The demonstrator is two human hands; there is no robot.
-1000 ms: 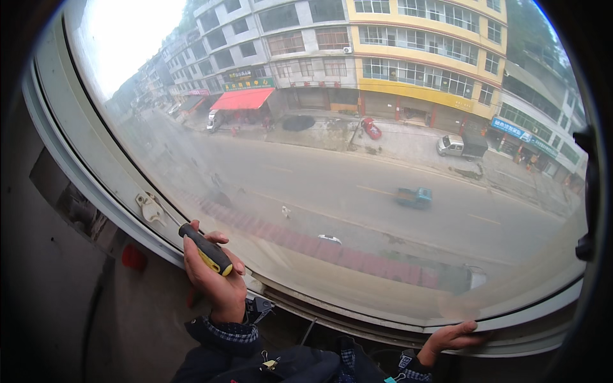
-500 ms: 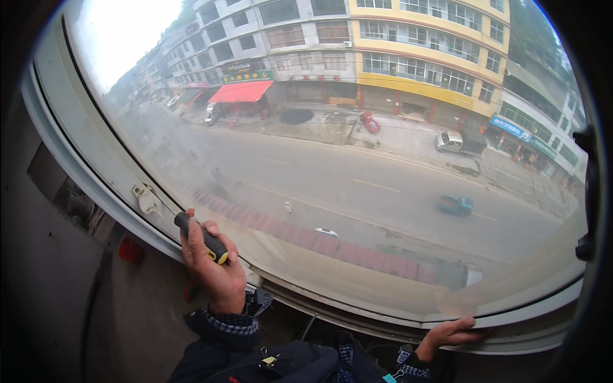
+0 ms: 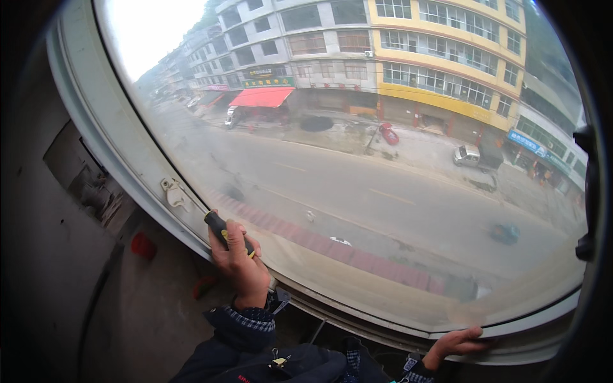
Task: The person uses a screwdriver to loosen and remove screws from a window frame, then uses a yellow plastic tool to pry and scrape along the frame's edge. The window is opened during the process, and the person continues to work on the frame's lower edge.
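Observation:
My left hand point(image 3: 241, 267) is closed around a screwdriver point(image 3: 220, 226) with a black and yellow handle. Its metal shaft slants up to a pale window latch point(image 3: 174, 193) fixed on the window frame's side rail. Where exactly the tip meets the latch is too small to tell. My right hand point(image 3: 454, 345) lies against the bottom rail of the white window frame point(image 3: 396, 332), fingers stretched along it and part of them hidden by the rail. A faint reflection of it shows in the glass pane point(image 3: 357, 223).
Below on the left, a red bucket point(image 3: 143, 245) stands on the floor beside a grey wall point(image 3: 38, 255) with an opening in it. Another red object point(image 3: 203, 287) lies near it. Through the glass show a street with vehicles and several multi-storey buildings.
The whole view has shifted, so window and hands sit farther right in the picture. My left fingers have changed position on the screwdriver handle. Outside, a blue vehicle has moved right along the street.

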